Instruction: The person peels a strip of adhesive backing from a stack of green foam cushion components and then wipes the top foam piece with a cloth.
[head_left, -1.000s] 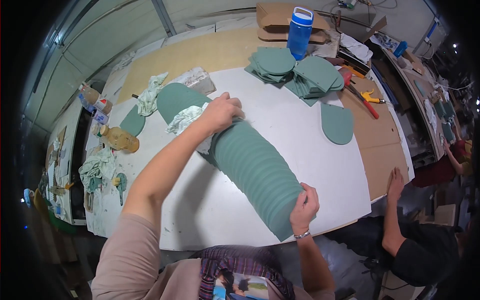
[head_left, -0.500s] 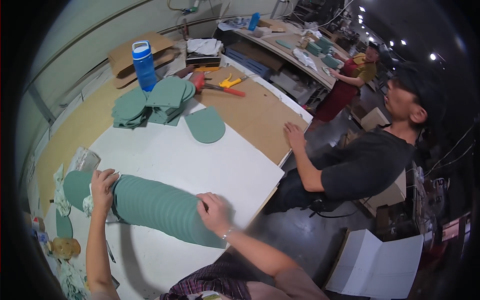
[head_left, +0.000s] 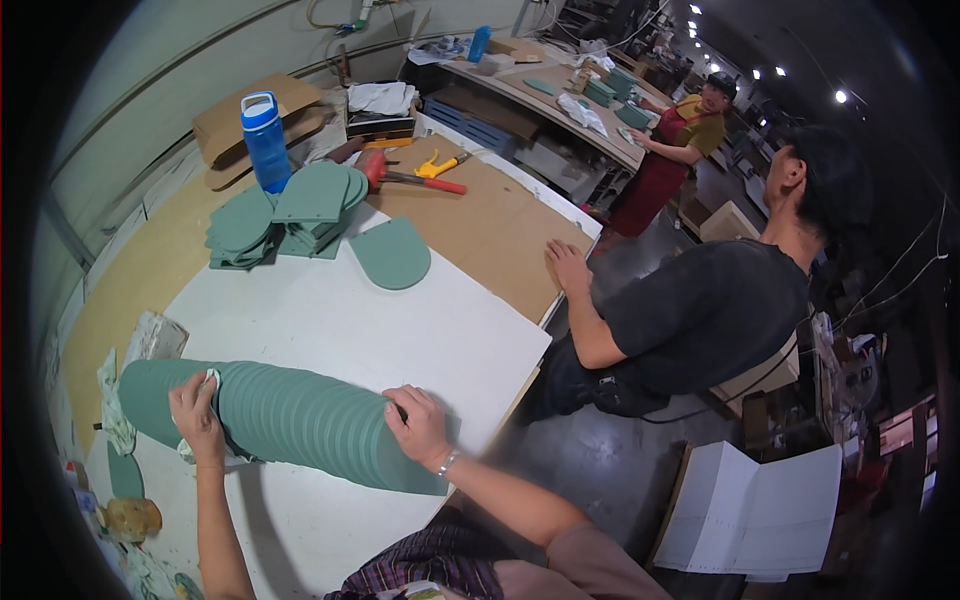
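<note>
A long row of overlapping green rounded pieces (head_left: 300,420) lies across the white table in front of me. My left hand (head_left: 198,418) is closed on a white cloth (head_left: 213,378), pressed against the pieces near the row's left end. My right hand (head_left: 420,428) rests on the right end, fingers bent; a small dark spot shows at its fingertips, and I cannot tell what it is. Beyond the row lie stacks of similar green pieces (head_left: 318,195) and a single loose green piece (head_left: 392,254).
A blue bottle (head_left: 265,145), a red-handled hammer (head_left: 410,178) and a yellow air gun (head_left: 436,165) are at the back. A co-worker in black (head_left: 700,300) stands at the table's right edge, one hand on a brown board (head_left: 490,220). Another person (head_left: 665,150) works farther off.
My left hand has moved slightly toward me with the cloth, over the green pieces. My right hand stays at the right end. The co-worker in black has turned the head away.
</note>
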